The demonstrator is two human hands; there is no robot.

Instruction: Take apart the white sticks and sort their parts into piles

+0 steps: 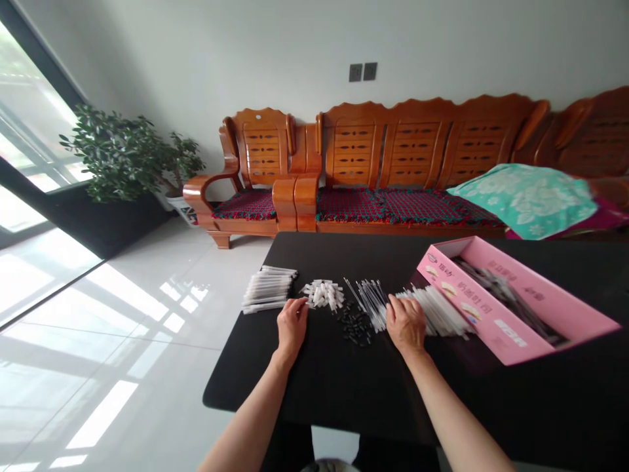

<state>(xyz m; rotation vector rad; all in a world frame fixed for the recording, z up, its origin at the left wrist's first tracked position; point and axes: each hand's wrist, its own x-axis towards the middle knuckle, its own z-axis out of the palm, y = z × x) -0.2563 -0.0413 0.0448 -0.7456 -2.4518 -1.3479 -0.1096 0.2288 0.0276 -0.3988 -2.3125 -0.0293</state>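
My left hand [293, 324] is at the left of the table, its fingers closed in a pinch at the edge of a heap of short white pieces [326, 294]. Whatever lies between the fingertips is too small to name. My right hand [407, 322] has its fingers bent together, between thin pen refills [371, 300] and a row of whitish pen tubes [439, 312]. What it grips, if anything, is hidden. Small black plugs [354, 324] lie scattered between the hands. Left of the white heap, white pen tubes with dark ends [268, 290] are stacked side by side.
A long pink box [491, 324] holding dark and whitish slender pieces stands at the right on the black table [319, 387]. Behind the table are a wooden bench [413, 147] with woven mats and a turquoise floral cushion [535, 200]. A potted plant [128, 154] stands by the window.
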